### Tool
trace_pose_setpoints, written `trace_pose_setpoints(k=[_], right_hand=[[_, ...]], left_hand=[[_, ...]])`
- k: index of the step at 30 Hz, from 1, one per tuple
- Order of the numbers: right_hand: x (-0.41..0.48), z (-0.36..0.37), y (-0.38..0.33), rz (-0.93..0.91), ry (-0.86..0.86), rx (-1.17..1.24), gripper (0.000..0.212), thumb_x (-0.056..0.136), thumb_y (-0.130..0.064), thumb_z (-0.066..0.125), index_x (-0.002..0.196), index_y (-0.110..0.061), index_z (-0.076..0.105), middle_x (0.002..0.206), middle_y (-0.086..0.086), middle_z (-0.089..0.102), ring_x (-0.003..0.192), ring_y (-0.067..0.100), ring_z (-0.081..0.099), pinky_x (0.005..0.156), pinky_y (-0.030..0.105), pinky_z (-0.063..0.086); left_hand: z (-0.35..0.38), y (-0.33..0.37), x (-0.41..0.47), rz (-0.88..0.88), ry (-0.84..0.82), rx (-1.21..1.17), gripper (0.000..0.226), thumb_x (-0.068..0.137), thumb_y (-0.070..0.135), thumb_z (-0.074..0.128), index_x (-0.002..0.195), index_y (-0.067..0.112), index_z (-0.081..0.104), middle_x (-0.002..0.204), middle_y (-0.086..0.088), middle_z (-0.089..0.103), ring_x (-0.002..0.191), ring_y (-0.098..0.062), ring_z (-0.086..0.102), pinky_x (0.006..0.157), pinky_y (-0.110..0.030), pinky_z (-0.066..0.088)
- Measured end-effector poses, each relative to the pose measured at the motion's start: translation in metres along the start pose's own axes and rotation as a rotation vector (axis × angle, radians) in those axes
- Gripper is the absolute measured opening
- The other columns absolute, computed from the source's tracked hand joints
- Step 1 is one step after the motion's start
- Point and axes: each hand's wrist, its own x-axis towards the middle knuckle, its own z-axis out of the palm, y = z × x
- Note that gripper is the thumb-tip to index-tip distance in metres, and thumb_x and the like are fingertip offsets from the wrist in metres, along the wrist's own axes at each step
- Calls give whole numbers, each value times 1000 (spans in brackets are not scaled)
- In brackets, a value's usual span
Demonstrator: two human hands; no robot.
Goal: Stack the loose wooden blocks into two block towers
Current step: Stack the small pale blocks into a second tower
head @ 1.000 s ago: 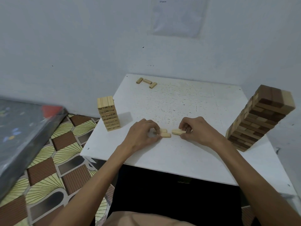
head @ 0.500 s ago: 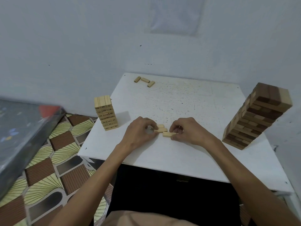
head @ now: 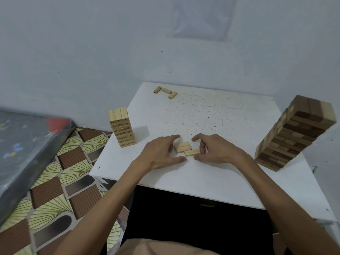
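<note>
Three light wooden blocks (head: 184, 149) lie side by side on the white table (head: 220, 115), between my hands. My left hand (head: 161, 153) rests beside the two farther blocks, forefinger and thumb spread around their left ends. My right hand (head: 215, 150) pinches the right end of the nearest block (head: 192, 152), which sits slightly offset to the right. A short tower of light numbered blocks (head: 122, 128) stands at the table's left edge. A taller tower of dark and light blocks (head: 294, 135) stands at the right edge.
Three more loose light blocks (head: 165, 91) lie at the table's far left corner. The table backs onto a pale wall. To the left are a patterned tile floor (head: 55, 181) and a dark flat slab (head: 22, 144).
My right hand slid its block leftward until it lay against the other two. My left hand's fingers uncurled and spread around the pair.
</note>
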Motion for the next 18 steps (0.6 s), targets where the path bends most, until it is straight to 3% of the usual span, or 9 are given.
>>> trace_pose_setpoints(k=[4, 8, 14, 18], right_hand=[[4, -1, -5, -33, -13, -15, 56, 89, -31, 72, 141, -26, 54, 90, -9, 69, 76, 3, 56, 77, 31, 51], [9, -1, -9, -57, -37, -3, 55, 89, -28, 73, 140, -26, 53, 91, -5, 69, 76, 6, 57, 75, 29, 49], [11, -1, -10, -64, -56, -2, 50, 87, -27, 74, 132, -23, 56, 89, -5, 69, 81, 9, 59, 80, 36, 53], [15, 0, -11, -91, -55, -5, 51, 87, -26, 74, 134, -22, 54, 92, -6, 66, 83, 7, 57, 79, 33, 51]], left_hand=[[-3, 7, 4, 16, -12, -17, 71, 83, 61, 72, 143, 28, 53, 101, 14, 61, 100, -14, 60, 83, -36, 51], [-6, 13, 7, 13, -36, -91, 53, 83, 46, 77, 129, 23, 65, 95, 9, 69, 85, -12, 61, 79, -38, 55], [-5, 16, 13, -37, -87, -124, 43, 83, 30, 73, 123, 16, 68, 88, 3, 68, 79, -16, 62, 76, -38, 56], [-5, 20, 18, -68, -132, -128, 45, 79, 26, 72, 122, 15, 67, 88, 1, 68, 80, -19, 63, 79, -42, 58]])
